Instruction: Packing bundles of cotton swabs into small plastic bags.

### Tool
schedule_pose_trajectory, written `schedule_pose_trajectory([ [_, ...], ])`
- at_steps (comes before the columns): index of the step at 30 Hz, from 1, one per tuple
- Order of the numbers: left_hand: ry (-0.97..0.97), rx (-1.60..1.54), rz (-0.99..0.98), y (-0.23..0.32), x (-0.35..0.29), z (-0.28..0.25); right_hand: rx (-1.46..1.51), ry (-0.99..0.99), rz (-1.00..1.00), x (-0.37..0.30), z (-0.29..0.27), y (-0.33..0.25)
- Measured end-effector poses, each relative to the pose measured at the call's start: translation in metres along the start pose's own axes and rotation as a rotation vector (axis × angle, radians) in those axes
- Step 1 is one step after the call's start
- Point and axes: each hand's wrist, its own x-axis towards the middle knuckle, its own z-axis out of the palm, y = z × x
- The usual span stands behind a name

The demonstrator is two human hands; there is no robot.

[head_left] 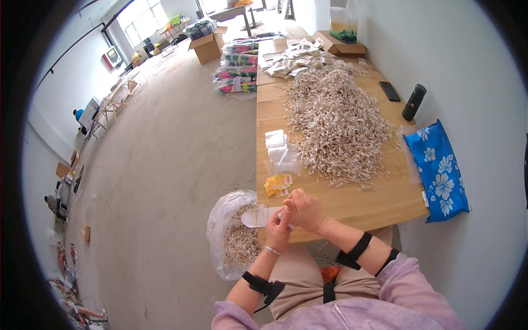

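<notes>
Close together at the table's near left corner, both of my hands have their fingers closed. My left hand (279, 235) pinches a small whitish, see-through piece, perhaps a little plastic bag; its kind is not clear. Pressed against the same spot, my right hand (308, 211) has its fingers curled, and what they hold is hidden. A pale flat strip with a rounded end (254, 218) juts over the table edge beside my left hand. Just beyond lie yellow-and-white cards (278, 183) and a stack of clear plastic bags (283, 157). A large heap of cotton swabs (341, 121) covers the table's middle.
Below the left table edge stands a clear sack of swabs (240, 242). On the wooden table (324, 212) are filled packets (294, 58), a phone (389, 91), a dark bottle (413, 102) and a blue flowered bag (440, 170). Wrapped bundles (236, 71) and a carton (208, 48) stand further left.
</notes>
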Motion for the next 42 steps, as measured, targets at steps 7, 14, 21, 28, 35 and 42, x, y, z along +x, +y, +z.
schedule_pose_trajectory([
  [7,-0.482,0.704,-0.126,0.009,0.001,0.014,-0.290,-0.212,-0.643,-0.017,-0.045,0.002],
  [14,-0.495,0.845,0.224,-0.036,-0.004,-0.005,-0.327,-0.272,-0.636,-0.041,-0.048,0.001],
  [21,-0.434,0.350,-0.035,-0.011,-0.015,0.011,0.256,-0.096,-0.392,-0.049,-0.060,0.026],
  [28,-0.449,0.449,0.004,-0.001,-0.018,0.011,0.090,0.040,-0.526,-0.054,-0.044,0.029],
  [35,-0.413,0.429,-0.068,0.003,-0.020,0.018,-0.049,0.190,-0.609,-0.053,-0.040,0.030],
  [42,-0.410,0.416,-0.007,0.001,-0.018,0.017,-0.168,0.248,-0.733,-0.051,-0.046,0.027],
])
